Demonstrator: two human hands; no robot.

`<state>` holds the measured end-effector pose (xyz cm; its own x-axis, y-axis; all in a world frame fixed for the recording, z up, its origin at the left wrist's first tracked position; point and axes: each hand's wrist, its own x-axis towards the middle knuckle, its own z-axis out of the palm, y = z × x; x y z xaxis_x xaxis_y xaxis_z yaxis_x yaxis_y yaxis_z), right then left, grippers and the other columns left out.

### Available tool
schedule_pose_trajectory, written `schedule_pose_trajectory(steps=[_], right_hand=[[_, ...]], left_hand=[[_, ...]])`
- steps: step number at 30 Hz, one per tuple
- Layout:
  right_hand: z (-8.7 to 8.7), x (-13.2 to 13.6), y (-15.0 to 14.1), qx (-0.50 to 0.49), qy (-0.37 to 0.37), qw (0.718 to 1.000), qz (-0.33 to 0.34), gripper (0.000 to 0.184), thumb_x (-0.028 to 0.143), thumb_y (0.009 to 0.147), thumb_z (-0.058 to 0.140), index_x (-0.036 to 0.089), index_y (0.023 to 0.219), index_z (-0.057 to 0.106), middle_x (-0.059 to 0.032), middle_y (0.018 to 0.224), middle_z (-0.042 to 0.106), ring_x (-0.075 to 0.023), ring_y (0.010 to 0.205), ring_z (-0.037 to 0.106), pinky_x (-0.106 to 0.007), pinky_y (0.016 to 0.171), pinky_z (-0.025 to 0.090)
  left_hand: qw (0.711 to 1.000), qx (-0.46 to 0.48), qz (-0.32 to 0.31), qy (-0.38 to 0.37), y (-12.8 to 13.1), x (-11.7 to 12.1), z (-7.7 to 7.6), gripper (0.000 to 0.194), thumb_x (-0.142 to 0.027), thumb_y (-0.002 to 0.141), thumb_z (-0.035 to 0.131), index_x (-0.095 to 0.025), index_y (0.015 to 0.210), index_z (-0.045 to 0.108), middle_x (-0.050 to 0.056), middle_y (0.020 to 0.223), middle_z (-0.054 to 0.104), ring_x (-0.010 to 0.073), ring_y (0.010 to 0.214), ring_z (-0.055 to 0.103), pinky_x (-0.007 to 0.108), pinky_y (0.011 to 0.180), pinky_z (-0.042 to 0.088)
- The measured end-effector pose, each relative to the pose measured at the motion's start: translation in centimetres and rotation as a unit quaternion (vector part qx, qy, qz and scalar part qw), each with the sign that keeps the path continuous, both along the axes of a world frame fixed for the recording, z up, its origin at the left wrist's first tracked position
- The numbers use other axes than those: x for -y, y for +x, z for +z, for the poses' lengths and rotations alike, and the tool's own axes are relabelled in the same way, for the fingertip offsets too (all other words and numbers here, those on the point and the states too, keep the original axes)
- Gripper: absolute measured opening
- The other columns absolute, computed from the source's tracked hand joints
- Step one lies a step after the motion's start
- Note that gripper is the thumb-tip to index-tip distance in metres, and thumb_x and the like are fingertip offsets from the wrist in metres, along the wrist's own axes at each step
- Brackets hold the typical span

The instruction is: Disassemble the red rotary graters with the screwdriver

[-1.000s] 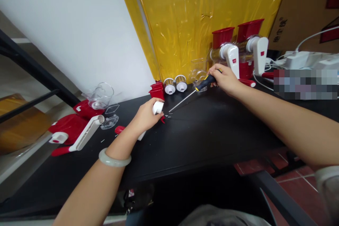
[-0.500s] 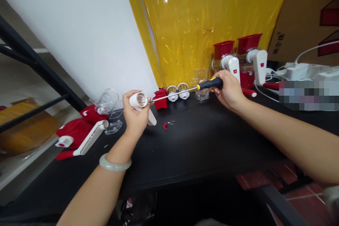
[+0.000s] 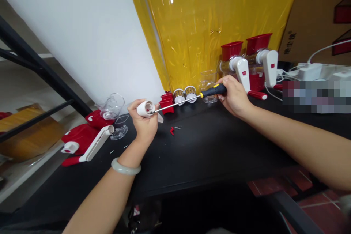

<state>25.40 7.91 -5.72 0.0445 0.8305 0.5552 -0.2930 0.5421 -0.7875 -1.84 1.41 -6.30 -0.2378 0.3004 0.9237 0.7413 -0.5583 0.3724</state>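
Note:
My left hand (image 3: 144,122) is wrapped round a white plastic crank handle (image 3: 143,109), its hollow round end turned toward the right. A screwdriver (image 3: 212,90) with a black and yellow grip and a long shaft is held in my right hand (image 3: 233,97). Its tip reaches the opening of the white part; how deep it goes I cannot tell. Below, on the black table (image 3: 197,150), lie a small red clip-shaped piece (image 3: 172,131) and several small screws (image 3: 178,128). Behind the shaft stand a red plastic part (image 3: 166,103) and two grater drums (image 3: 179,97).
At left lie a red base (image 3: 78,137), another white crank handle (image 3: 95,144) and clear plastic parts (image 3: 113,105). Two assembled rotary graters (image 3: 231,51) stand at the back right, near white cables and a power strip (image 3: 309,71). A yellow plastic sheet (image 3: 192,25) hangs behind.
The screwdriver tip has moved left and down from beside the white part to its opening. My left hand has turned the part slightly, and my right hand has shifted a little left.

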Motion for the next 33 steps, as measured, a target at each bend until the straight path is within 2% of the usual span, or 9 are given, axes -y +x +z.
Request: schedule_pose_trajectory(steps=[7,11,15,20,24,29,33], right_hand=[[-0.2,0.1,-0.1,0.022,0.002,1.000,-0.018,0.031,0.055,0.085,0.051,0.025,0.076,0.046,0.0035,0.056,0.042,-0.0122,0.047,0.043,-0.025,0.041,0.032],[-0.2,0.3,-0.2,0.025,0.009,0.999,-0.023,0.034,0.057,0.086,0.050,0.026,0.076,0.044,0.0038,0.056,0.041,-0.0122,0.047,0.043,-0.025,0.043,0.034],[-0.3,0.4,-0.5,0.001,0.000,1.000,-0.013,0.033,0.056,0.085,0.053,0.025,0.075,0.045,0.0041,0.057,0.042,-0.0108,0.046,0.043,-0.025,0.043,0.035],[-0.4,0.2,-0.6,-0.004,-0.031,0.999,0.012,0.032,0.053,0.087,0.052,0.025,0.075,0.044,0.0054,0.056,0.041,-0.0095,0.043,0.040,-0.026,0.045,0.041],[-0.3,-0.3,-0.1,-0.017,-0.050,0.997,0.053,0.030,0.048,0.085,0.059,0.023,0.073,0.047,0.0052,0.054,0.045,-0.0092,0.043,0.047,-0.024,0.042,0.040],[-0.5,-0.8,0.6,0.056,-0.049,0.994,0.074,0.038,0.058,0.083,0.058,0.021,0.075,0.051,0.0052,0.044,0.048,-0.0102,0.034,0.045,-0.023,0.034,0.034],[-0.8,-0.8,0.7,0.050,-0.051,0.994,0.085,0.039,0.057,0.083,0.060,0.021,0.071,0.051,0.0077,0.037,0.042,-0.0082,0.032,0.039,-0.024,0.041,0.042]], left_hand=[[1.000,0.003,-0.005,-0.012,0.1,0.0,-0.4,0.045,-0.032,0.075,0.070,-0.024,0.106,0.039,0.003,0.104,0.049,0.0129,0.082,0.058,0.030,0.080,0.049],[1.000,0.005,0.003,0.018,0.3,0.0,-0.4,0.046,-0.030,0.075,0.071,-0.022,0.107,0.039,0.004,0.104,0.047,0.0141,0.086,0.056,0.031,0.083,0.048],[0.999,-0.003,0.037,0.033,0.4,0.0,-0.3,0.046,-0.031,0.076,0.069,-0.022,0.108,0.037,0.006,0.106,0.047,0.0166,0.093,0.056,0.033,0.088,0.047],[0.992,-0.051,0.064,0.095,-0.3,-0.5,-0.5,0.049,-0.024,0.074,0.068,-0.024,0.108,0.033,0.006,0.104,0.046,0.0182,0.094,0.055,0.038,0.089,0.047],[0.993,-0.068,0.032,0.094,-1.3,-1.2,-0.9,0.052,-0.017,0.072,0.066,-0.025,0.109,0.030,0.006,0.104,0.046,0.0188,0.091,0.058,0.038,0.083,0.050],[0.996,-0.060,-0.015,0.058,-1.8,-1.4,-1.2,0.058,-0.015,0.070,0.065,-0.026,0.116,0.031,0.007,0.111,0.045,0.0155,0.077,0.061,0.039,0.074,0.054],[0.995,-0.071,-0.043,0.049,-1.9,-1.2,-1.1,0.056,-0.013,0.069,0.068,-0.028,0.116,0.040,0.008,0.107,0.050,0.0204,0.086,0.061,0.041,0.076,0.054]])
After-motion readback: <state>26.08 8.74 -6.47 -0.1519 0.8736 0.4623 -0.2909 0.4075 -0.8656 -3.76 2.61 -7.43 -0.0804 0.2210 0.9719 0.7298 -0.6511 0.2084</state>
